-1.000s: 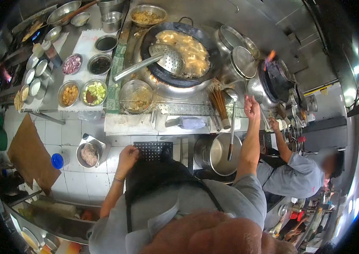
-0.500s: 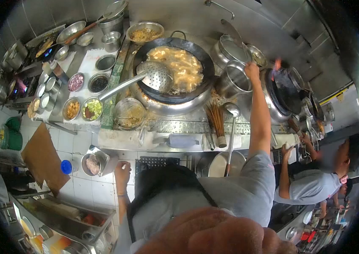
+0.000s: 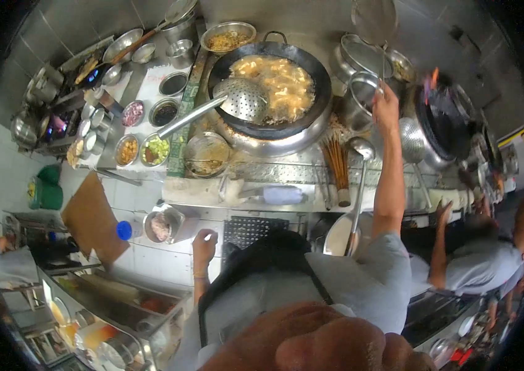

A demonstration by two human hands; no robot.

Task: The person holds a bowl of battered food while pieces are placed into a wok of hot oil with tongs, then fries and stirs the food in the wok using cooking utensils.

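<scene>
My right hand (image 3: 387,111) is closed around the handle of a wire mesh strainer (image 3: 374,21), raised above the back of the range. Beneath the strainer stand a metal pot (image 3: 364,93) and lidded containers. My left hand (image 3: 204,246) hangs low by the counter front with its fingers curled; a small pale spot shows at them, too unclear to name. A steel pot (image 3: 181,224) with pale raw meat (image 3: 160,227) is beside it. Pieces of food fry in bubbling oil (image 3: 280,83) in the big wok (image 3: 322,77), with a perforated ladle (image 3: 243,102) resting over its left side.
Bowls of diced vegetables (image 3: 154,150) stand left of the wok. A bamboo brush (image 3: 337,167), a soup ladle (image 3: 361,148) and another skimmer (image 3: 412,139) lie to the right. Flames (image 3: 432,83) rise at a second wok (image 3: 450,123). A co-worker (image 3: 478,260) stands at right.
My right hand has lifted the mesh strainer, which now stands upright. Another skimmer has come into sight beside my right arm. The whole view has shifted, with the counter appearing slightly farther right.
</scene>
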